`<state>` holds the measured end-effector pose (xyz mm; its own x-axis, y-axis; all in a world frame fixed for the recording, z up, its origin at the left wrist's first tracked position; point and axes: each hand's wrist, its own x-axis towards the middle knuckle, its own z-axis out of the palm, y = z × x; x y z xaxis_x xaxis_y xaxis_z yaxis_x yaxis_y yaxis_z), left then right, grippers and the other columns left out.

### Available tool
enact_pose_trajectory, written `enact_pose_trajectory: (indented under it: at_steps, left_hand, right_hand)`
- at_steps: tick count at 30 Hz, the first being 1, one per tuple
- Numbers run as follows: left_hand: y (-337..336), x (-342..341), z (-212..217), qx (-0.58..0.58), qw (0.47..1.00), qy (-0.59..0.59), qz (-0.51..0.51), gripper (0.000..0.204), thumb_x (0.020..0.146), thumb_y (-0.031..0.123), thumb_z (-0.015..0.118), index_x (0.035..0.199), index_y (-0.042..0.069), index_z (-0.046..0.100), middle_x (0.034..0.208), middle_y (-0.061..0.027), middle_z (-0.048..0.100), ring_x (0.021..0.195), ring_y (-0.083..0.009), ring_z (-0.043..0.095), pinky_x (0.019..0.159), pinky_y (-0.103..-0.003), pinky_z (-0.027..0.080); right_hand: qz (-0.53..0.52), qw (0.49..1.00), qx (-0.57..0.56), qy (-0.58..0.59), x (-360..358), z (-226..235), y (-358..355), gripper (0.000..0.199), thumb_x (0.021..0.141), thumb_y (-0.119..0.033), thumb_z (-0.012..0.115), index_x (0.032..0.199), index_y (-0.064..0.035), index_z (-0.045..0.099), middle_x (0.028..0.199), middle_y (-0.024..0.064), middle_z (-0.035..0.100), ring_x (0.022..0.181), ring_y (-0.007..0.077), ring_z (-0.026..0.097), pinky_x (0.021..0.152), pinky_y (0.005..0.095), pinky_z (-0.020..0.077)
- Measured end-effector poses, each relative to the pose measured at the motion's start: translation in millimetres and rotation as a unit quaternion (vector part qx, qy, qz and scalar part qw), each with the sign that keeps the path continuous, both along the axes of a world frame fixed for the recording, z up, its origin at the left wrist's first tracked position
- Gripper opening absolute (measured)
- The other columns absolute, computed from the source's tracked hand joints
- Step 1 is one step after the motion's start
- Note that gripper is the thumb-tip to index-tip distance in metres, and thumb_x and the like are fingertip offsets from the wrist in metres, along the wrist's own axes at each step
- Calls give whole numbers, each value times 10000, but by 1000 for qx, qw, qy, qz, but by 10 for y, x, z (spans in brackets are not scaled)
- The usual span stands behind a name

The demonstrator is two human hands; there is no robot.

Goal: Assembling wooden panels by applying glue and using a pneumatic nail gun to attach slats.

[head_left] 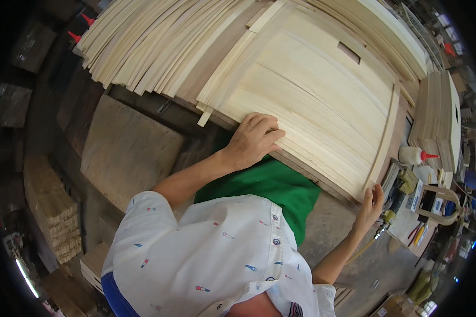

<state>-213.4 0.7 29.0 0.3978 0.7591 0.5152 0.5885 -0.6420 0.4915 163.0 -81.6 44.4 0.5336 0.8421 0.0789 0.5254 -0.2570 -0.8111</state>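
My left hand [255,138] is pressed flat, fingers spread, on the near edge of the slatted wood panel [312,100] on the workbench. My right hand [372,203] touches its corner, maybe gripping it.

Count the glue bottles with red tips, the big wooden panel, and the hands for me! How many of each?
Glue bottles with red tips: 3, one white bottle right of the panel and two tips at top left.
Wooden panel being held: 1.
Hands: 2, left hand and right hand.
Total: 6
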Motion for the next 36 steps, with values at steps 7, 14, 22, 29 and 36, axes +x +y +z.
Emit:
enact_pose_trajectory:
  at_steps: [7,14,22,29,36]
  left_hand:
    - [34,-49,451,-14,1000,1,-14,354,702,181,766,1013,48,665,992,-74,584,1049,-276,554,915,-418,424]
    - [588,-662,669,-77,981,53,170,585,790,239,746,1284,6,535,1257,-190,535,1189,-359,498,1025,-422,391]
    - [1084,-926,816,-473,850,-169,159,555,888,194,632,1322,-101,455,1234,-219,578,1137,-234,575,980,-321,439]
    - [1104,-749,473,-416,869,-140,229,563,831,201,652,1278,-103,493,1155,-178,624,1020,-215,612,882,-309,479]
    - [803,-753,296,-276,902,-189,273,522,775,239,702,1193,-54,589,1053,-198,672,945,-269,657,824,-346,509]
  right_hand:
    - [-70,953,75,285,-66,192,102,464,925,-85,600,1347,54,466,1203,161,597,1013,187,625,847,287,516]
    - [-67,943,88,314,99,299,102,429,923,-61,601,1311,87,494,1124,144,653,938,162,659,762,266,555]
    - [0,959,4,283,143,375,225,417,905,-100,637,1249,114,540,1084,124,656,907,141,612,847,262,473]
    - [60,974,-77,202,237,403,399,389,906,-136,629,1215,92,569,963,75,653,831,110,570,732,251,455]
    - [37,985,-65,158,245,256,291,236,905,-130,602,1064,44,602,738,-21,545,614,48,438,516,226,332]
